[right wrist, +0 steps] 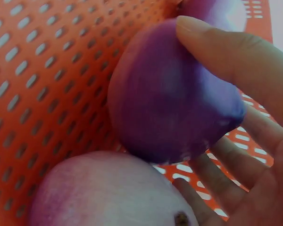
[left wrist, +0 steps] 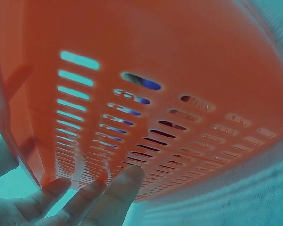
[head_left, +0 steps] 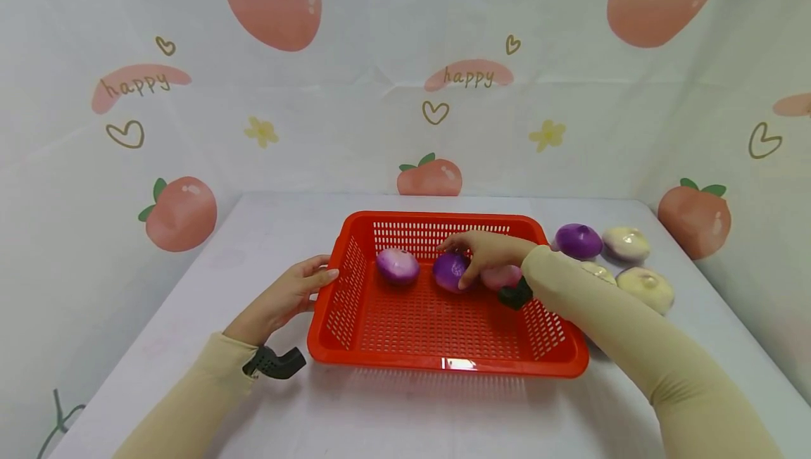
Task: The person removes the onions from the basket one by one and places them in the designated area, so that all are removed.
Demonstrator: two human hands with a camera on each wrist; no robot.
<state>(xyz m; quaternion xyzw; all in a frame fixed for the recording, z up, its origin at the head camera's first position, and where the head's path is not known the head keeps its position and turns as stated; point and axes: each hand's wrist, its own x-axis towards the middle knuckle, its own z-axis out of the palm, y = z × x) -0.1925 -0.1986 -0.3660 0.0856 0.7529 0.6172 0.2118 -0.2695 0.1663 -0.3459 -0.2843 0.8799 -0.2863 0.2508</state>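
Observation:
A red plastic basket (head_left: pixel 437 332) with slotted walls stands on the table. My left hand (head_left: pixel 288 297) grips its left rim, thumb on top and fingers against the outer wall (left wrist: pixel 146 42). Inside the basket, my right hand (head_left: pixel 486 253) holds a purple onion (head_left: pixel 448 273) (right wrist: pixel 170 94), thumb on one side and fingers on the other. To the left of that onion lies a white-and-purple onion (head_left: pixel 398 266). A pinkish onion (head_left: pixel 500 277) sits under the right wrist, partly covered; in the right wrist view a pale onion (right wrist: pixel 108 193) is close beside the held one.
Right of the basket, a purple onion (head_left: pixel 579 241) and pale onions (head_left: pixel 626 244) are grouped on the white table (head_left: pixel 279 234). My right sleeve (head_left: pixel 595 304) passes over some of them. A printed cloth (head_left: pixel 355 128) hangs behind and at the sides.

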